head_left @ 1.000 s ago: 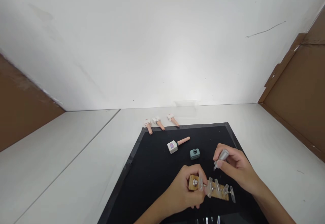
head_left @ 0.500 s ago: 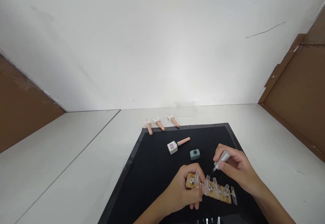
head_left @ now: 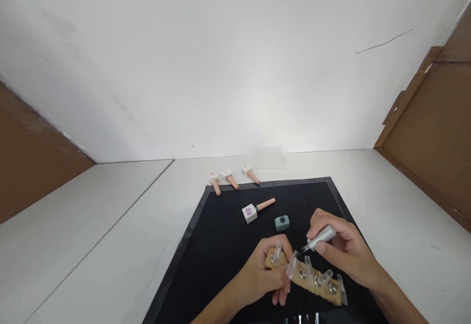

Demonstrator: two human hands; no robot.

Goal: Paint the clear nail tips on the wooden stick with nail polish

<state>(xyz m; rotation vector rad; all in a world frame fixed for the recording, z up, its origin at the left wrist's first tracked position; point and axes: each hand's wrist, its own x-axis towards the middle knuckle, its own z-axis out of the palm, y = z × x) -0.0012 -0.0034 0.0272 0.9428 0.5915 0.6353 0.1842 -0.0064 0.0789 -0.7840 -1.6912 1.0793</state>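
My left hand [head_left: 267,277] is closed round a tan nail-tip display stand [head_left: 318,288], gripping it left of its middle. Several clear false nail tips [head_left: 293,263] stand up from silver mounts along it. In my right hand [head_left: 348,250] is a nail polish brush with a silver-grey cap [head_left: 323,237], pinched between thumb and fingers and tilted down to the left. Its dark bristle end is close to the nail tip beside my left fingers; whether they touch I cannot tell. An uncapped teal polish bottle [head_left: 282,223] stands just beyond my hands.
A white polish bottle with a peach cap [head_left: 250,213] lies on the black mat [head_left: 221,245]. Three similar bottles [head_left: 228,176] lie along the mat's far edge. Clear tips [head_left: 307,318] show at the bottom. Brown cardboard panels [head_left: 430,137] and a white wall [head_left: 235,69] surround the table.
The stand has turned in my left hand, its right end swinging lower and rightward. My right hand has tilted the brush flatter, its tip a little further left and up.
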